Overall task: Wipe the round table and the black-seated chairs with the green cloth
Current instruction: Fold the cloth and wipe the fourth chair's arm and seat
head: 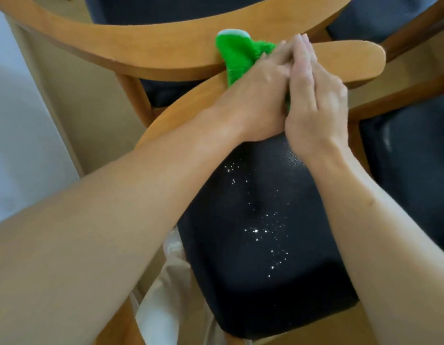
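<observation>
The green cloth point(237, 54) is bunched over the curved wooden backrest point(350, 61) of the chair in front of me. My left hand point(255, 98) lies along that rail on top of the cloth and grips it against the wood. My right hand point(313, 95) rests beside and partly over the left, with its fingers straight and pressed together. A strip of green shows between the two hands. Below them the chair's black seat point(260, 270) carries scattered white specks point(255, 231). The round table is out of view.
A second wooden chair's curved backrest point(141, 51) crosses the top, touching the near one, its dark seat point(166, 11) behind. Another black seat point(410, 155) lies to the right. White fabric point(166, 295) hangs at the lower left, over a beige floor point(86, 108).
</observation>
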{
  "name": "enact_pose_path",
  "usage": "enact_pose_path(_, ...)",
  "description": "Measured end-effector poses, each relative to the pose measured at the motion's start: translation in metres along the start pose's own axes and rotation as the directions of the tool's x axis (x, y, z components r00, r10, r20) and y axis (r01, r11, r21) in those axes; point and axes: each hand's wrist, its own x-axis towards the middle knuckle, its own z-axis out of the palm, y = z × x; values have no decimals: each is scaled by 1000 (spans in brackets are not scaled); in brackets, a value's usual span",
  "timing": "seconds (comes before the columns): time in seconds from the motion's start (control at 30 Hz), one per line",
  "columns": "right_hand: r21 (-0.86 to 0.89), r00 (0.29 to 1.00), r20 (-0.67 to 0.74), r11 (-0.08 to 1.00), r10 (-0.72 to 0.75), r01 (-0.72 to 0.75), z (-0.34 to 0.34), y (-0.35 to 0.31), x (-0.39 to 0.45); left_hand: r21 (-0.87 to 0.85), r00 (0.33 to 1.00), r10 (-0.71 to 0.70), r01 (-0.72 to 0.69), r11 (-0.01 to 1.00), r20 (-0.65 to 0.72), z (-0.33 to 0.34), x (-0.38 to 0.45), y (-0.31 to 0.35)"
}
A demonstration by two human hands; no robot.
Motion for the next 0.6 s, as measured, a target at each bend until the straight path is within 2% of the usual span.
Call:
enact_pose_path(0.07,-144,991,137,989,7,13,10,-1,1,-70,996,-70,66,995,-51,-14,-25,-4)
enact_pose_path(0.17,-420,962,271,897,-19,136,30,-1,-11,63,980,-170,177,982,-106,-18,-69,-13)
enact_pose_path(0.27,-562,949,301,788,-89,252,29,9,-11,186,951,-257,288,940,-174,-18,-96,-12)
enact_pose_path(0.33,-619,961,263,749,-85,235,17,21,3,195,939,-298,329,924,-173,-17,-106,-9)
enact_pose_path(0.37,-645,977,206,743,-58,180,8,30,11,181,935,-314,342,922,-164,-16,-111,-8)
enact_pose_path(0.43,-647,998,31,762,61,-26,-13,46,31,144,936,-323,342,929,-139,-13,-121,-4)
enact_pose_path(0.5,-601,972,-119,765,203,-233,-29,53,47,91,942,-320,329,940,-99,-9,-130,1)
enact_pose_path(0.53,-604,962,-145,750,230,-270,-29,51,50,62,945,-318,323,944,-83,-6,-134,3)
enact_pose_path(0.6,-640,978,-101,740,183,-205,-12,34,47,6,945,-316,317,948,-81,-2,-142,8)
